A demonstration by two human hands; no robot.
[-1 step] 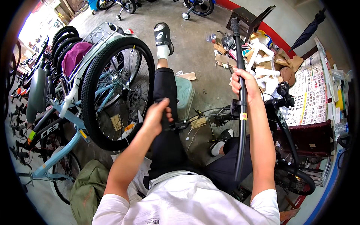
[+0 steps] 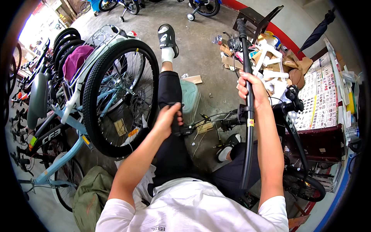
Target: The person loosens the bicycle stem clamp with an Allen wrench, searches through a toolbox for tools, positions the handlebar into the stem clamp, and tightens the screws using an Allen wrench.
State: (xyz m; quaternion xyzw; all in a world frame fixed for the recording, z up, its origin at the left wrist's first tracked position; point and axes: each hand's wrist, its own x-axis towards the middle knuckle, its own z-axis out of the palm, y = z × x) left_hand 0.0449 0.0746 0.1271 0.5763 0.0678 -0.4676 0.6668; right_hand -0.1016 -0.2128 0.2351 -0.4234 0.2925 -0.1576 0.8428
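Note:
My right hand [image 2: 253, 87] is closed round a long black bicycle handlebar [image 2: 248, 104], which stands nearly upright in front of me with a yellow sticker below the hand. A textured section [image 2: 241, 29] covers its far end. My left hand [image 2: 169, 120] is curled round a black handlebar grip [image 2: 176, 125] in front of my dark trouser leg; the dark cloth makes its outline hard to follow. Beside it sits a black lever unit [image 2: 188, 129]. Black cables [image 2: 216, 116] run from there toward the handlebar clamp [image 2: 242, 111].
A knobby bicycle wheel [image 2: 89, 96] and a light blue frame [image 2: 63, 154] stand at the left. Below lies a green cloth [image 2: 92, 193]. Cardboard and white packing [image 2: 270, 62] litter the far right floor, near a wooden chair [image 2: 259, 25]. A teal box [image 2: 190, 100] is beside my leg.
My left hand has come slightly to the right and down, and its fingers have closed round the black grip. The right hand and handlebar have hardly moved.

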